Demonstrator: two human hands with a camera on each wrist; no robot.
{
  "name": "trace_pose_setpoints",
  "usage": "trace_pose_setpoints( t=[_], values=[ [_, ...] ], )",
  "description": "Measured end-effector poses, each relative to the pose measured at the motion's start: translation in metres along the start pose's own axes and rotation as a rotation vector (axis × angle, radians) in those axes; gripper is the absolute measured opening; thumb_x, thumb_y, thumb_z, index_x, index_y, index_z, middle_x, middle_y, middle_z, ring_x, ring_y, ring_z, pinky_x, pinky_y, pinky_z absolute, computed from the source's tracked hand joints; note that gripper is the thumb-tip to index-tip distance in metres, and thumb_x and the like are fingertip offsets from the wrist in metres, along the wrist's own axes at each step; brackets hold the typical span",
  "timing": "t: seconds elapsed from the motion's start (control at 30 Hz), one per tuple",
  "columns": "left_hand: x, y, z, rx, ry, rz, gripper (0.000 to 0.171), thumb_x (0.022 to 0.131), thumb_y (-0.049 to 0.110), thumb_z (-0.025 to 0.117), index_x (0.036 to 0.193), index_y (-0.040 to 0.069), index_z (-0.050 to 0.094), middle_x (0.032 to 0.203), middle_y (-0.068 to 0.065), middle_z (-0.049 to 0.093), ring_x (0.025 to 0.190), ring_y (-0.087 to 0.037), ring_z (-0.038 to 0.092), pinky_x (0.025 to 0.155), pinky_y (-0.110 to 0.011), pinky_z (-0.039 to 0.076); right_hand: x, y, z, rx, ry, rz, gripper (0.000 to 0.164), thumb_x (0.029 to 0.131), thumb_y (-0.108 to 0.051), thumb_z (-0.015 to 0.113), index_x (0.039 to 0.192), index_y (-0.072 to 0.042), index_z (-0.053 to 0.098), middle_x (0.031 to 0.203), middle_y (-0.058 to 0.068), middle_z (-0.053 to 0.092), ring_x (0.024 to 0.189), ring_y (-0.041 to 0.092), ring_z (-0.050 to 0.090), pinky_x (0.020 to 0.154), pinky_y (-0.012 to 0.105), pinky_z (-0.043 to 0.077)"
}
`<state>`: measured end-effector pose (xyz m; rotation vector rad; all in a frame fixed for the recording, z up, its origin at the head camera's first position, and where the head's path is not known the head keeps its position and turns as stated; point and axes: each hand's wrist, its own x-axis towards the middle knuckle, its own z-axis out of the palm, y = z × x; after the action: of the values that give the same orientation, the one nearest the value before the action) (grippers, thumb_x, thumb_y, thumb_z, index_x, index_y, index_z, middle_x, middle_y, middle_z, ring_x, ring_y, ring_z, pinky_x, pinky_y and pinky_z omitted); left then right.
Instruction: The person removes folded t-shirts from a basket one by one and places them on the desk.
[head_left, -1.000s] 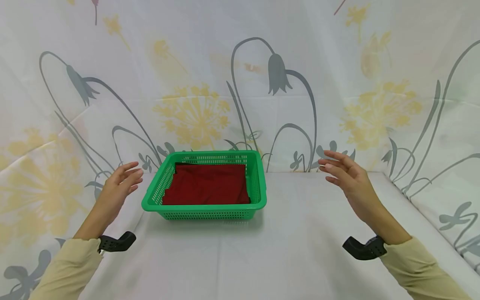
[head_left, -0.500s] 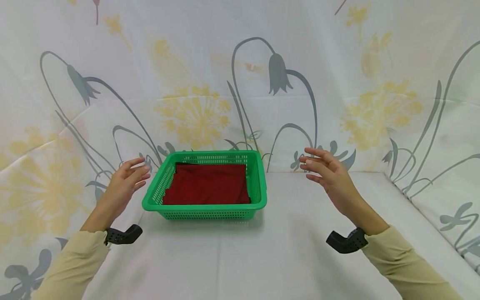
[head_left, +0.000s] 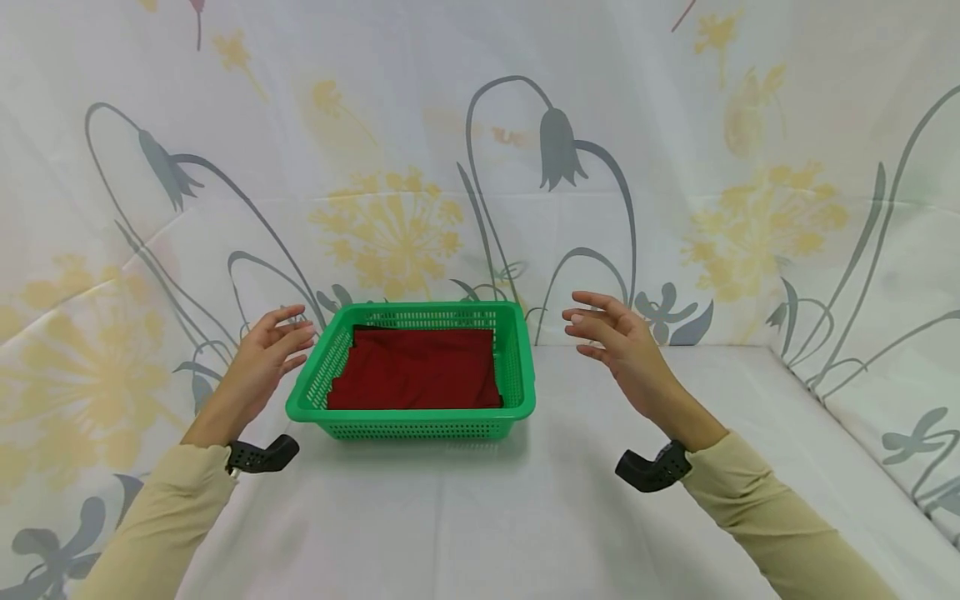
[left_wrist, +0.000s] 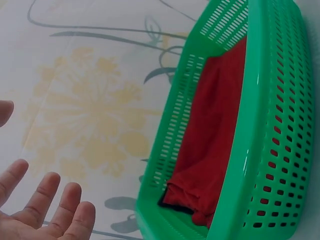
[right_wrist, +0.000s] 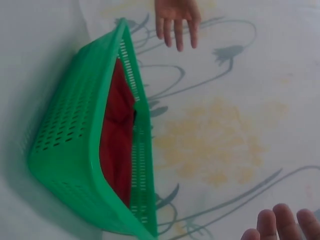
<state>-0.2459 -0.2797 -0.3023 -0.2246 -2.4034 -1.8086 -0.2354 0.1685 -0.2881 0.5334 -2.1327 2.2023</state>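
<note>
A green plastic basket (head_left: 411,422) with perforated walls stands on the white cloth, and a dark red folded cloth (head_left: 416,371) lies inside it. My left hand (head_left: 262,362) hovers just off the basket's left side, fingers loosely extended and holding nothing. On the other side, my right hand (head_left: 622,354) is held in the air a short way from the basket's right rim, its fingers relaxed and apart from everything. In the left wrist view the fingers (left_wrist: 65,210) appear at lower left, away from the basket. The right wrist view catches the right fingertips (right_wrist: 286,222) at the bottom corner.
A white cloth surface (head_left: 450,517) spreads under the basket. Behind it rises a white curtain (head_left: 420,108) printed with grey and yellow flowers, which also runs along both sides. Each wrist carries a black camera mount.
Both hands have moved inward toward the basket, the right hand farther to the left than the left hand to the right. The basket and the red cloth have stayed put.
</note>
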Motion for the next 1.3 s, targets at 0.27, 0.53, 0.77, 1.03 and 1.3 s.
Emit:
trace_pose_setpoints(
  t=[0.27,0.53,0.77,1.03,1.3],
  values=[
    [0.008,-0.002,0.001,-0.031,-0.024,0.001,0.059,0.100,0.033,0.054,0.148,0.011,0.027,0.129,-0.009,0.043,0.112,-0.015,0.047,0.104,-0.043,0.037,0.015,0.009,0.012,0.024,-0.009,0.046,0.044,0.100,-0.020,0.054,0.139,-0.003,0.043,0.120,0.004,0.057,0.107,0.019,0.056,0.093,0.035,0.043],
    [0.018,-0.008,0.005,-0.043,-0.040,-0.019,0.063,0.101,0.031,0.054,0.151,0.010,0.023,0.129,-0.012,0.042,0.113,-0.019,0.046,0.106,-0.056,0.029,0.025,0.018,0.020,0.025,-0.025,0.058,0.044,0.100,-0.016,0.052,0.140,0.000,0.040,0.120,0.007,0.055,0.108,0.020,0.055,0.099,0.044,0.039],
    [0.025,-0.010,0.008,-0.046,-0.050,-0.029,0.065,0.101,0.031,0.053,0.152,0.008,0.021,0.138,-0.020,0.037,0.118,-0.023,0.045,0.106,-0.055,0.028,0.033,0.025,0.027,0.032,-0.026,0.079,0.046,0.100,-0.014,0.052,0.142,0.001,0.039,0.127,0.015,0.053,0.109,0.023,0.053,0.100,0.047,0.038],
    [0.032,-0.011,0.012,-0.049,-0.065,-0.038,0.067,0.099,0.031,0.057,0.151,0.005,0.022,0.133,-0.015,0.041,0.116,-0.022,0.047,0.107,-0.054,0.027,0.042,0.029,0.040,0.059,-0.020,0.115,0.046,0.098,-0.010,0.054,0.142,-0.001,0.040,0.126,0.015,0.053,0.111,0.024,0.052,0.104,0.053,0.034],
    [0.041,-0.015,0.013,-0.069,-0.068,-0.053,0.062,0.100,0.027,0.057,0.150,0.008,0.026,0.135,-0.016,0.041,0.106,-0.013,0.050,0.106,-0.051,0.029,0.054,0.040,0.051,0.056,-0.024,0.128,0.044,0.098,-0.011,0.057,0.139,-0.003,0.044,0.119,0.012,0.055,0.116,0.029,0.050,0.104,0.055,0.031]
  ],
)
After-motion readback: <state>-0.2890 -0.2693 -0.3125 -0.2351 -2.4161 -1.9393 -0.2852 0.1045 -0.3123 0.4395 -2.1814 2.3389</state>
